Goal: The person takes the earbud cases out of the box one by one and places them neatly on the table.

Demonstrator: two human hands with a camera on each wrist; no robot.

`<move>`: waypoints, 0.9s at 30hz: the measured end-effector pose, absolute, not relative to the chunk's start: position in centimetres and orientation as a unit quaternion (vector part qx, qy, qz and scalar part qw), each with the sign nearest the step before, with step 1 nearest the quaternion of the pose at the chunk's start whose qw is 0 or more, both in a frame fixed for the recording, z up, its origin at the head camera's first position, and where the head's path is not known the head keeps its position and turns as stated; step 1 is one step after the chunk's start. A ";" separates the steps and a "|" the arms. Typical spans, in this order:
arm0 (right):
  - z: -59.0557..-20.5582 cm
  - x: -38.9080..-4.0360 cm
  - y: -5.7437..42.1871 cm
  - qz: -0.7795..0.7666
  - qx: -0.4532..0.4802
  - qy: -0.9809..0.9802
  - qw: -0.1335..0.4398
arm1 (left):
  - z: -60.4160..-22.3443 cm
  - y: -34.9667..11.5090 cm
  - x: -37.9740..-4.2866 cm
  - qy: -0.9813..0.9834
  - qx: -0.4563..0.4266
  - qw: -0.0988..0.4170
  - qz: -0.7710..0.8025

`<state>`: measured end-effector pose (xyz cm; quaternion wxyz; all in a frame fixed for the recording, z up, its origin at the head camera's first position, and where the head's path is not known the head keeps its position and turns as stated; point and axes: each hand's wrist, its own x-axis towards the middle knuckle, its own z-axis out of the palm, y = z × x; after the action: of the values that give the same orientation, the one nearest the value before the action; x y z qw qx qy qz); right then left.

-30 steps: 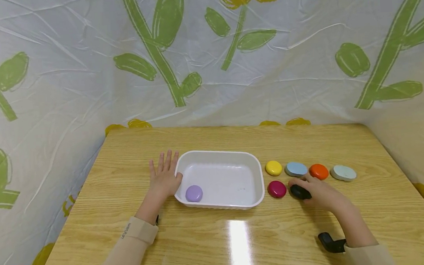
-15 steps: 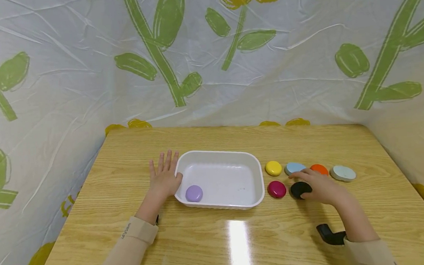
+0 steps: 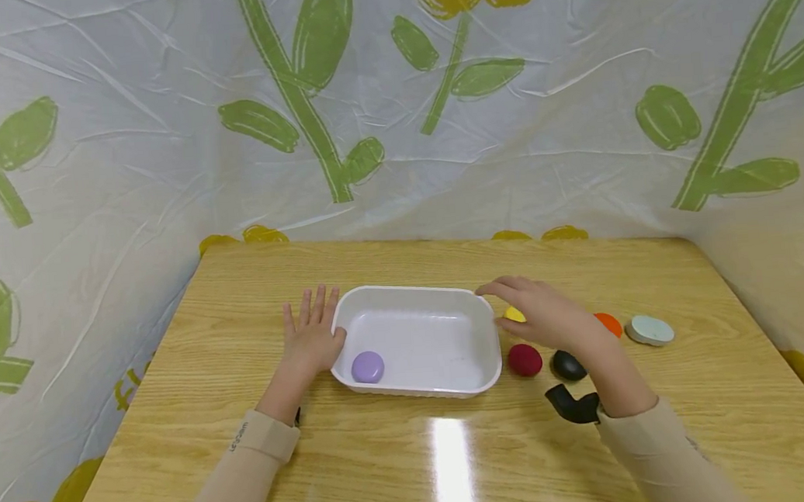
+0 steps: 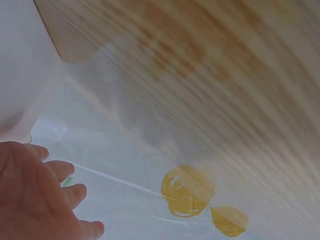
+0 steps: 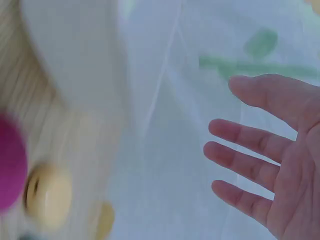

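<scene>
Over the right end of the tray [image 3: 486, 331] hangs the right hand [image 3: 543, 315], fingers straight and spread apart, holding nothing; the right wrist view shows the open palm [image 5: 285, 170] the same way; its fingertips reach past the tray's far right corner. Under the fingers peeks the yellow stone [image 3: 515, 315], mostly hidden by them; just behind the heel of the hand lie the red stone [image 3: 525, 359] and the black stone [image 3: 568, 364], side by side; the orange stone [image 3: 609, 323] shows past the wrist, and the pale stone [image 3: 649, 330] lies farther right, well apart from the fingers. Left hand [image 3: 312, 336] lies flat on the table [image 3: 417, 468], fingers straight and slightly apart, thumb touching the tray's left wall. Inside the tray, near that thumb, sits the purple stone [image 3: 367, 366], far from the right fingers.
</scene>
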<state>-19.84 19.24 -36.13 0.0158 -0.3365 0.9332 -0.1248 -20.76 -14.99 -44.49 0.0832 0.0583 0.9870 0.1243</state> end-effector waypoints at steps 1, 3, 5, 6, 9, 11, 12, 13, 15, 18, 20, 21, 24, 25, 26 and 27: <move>-36.2 -20.0 18.3 -0.123 -0.353 0.927 0.014 | -44.5 -15.0 -20.8 0.987 0.058 0.084 0.125; -36.6 -20.2 16.4 -0.119 -0.382 0.916 0.014 | -44.5 -15.0 -20.8 0.987 0.059 0.084 0.125; -37.2 -20.4 14.6 -0.109 -0.412 0.905 0.009 | -44.6 -15.0 -20.8 0.987 0.060 0.083 0.123; -37.5 -20.5 13.7 -0.104 -0.424 0.900 0.008 | -44.6 -15.0 -20.9 0.987 0.061 0.083 0.122; -38.8 -20.7 11.5 -0.093 -0.452 0.887 0.016 | -44.8 -15.0 -20.9 0.987 0.063 0.082 0.121; -39.6 -20.9 10.4 -0.087 -0.463 0.882 0.028 | -44.9 -15.0 -20.9 0.987 0.064 0.083 0.122; -40.1 -20.9 9.8 -0.084 -0.465 0.881 0.038 | -44.9 -15.1 -20.9 0.987 0.064 0.082 0.123; -40.6 -21.0 9.3 -0.085 -0.468 0.878 0.045 | -44.9 -15.0 -20.9 0.987 0.064 0.081 0.124; -41.4 -21.2 8.5 -0.081 -0.471 0.876 0.062 | -44.9 -15.0 -20.9 0.987 0.063 0.080 0.123; -42.4 -21.3 7.5 -0.075 -0.476 0.873 0.080 | -44.8 -15.0 -20.9 0.988 0.063 0.079 0.119; -43.0 -21.4 6.9 -0.068 -0.482 0.869 0.089 | -44.8 -15.0 -20.9 0.988 0.063 0.082 0.117; -43.3 -21.4 6.7 -0.064 -0.487 0.866 0.090 | -44.8 -15.0 -20.9 0.988 0.063 0.082 0.116; -43.9 -21.3 6.0 -0.040 -0.504 0.858 0.090 | -44.6 -15.0 -20.8 0.987 0.064 0.084 0.117; -44.1 -21.2 5.8 -0.029 -0.510 0.855 0.090 | -44.6 -15.0 -20.8 0.988 0.064 0.084 0.117; -44.2 -21.2 5.6 -0.020 -0.516 0.852 0.089 | -44.5 -15.0 -20.7 0.988 0.064 0.083 0.116; -44.4 -21.1 5.5 -0.013 -0.521 0.849 0.089 | -44.5 -15.0 -20.7 0.987 0.066 0.082 0.119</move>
<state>-21.12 5.47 -44.40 0.0890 -0.5207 0.8490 -0.0126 -20.67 -15.03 -44.46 0.0821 0.0655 0.9873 0.1189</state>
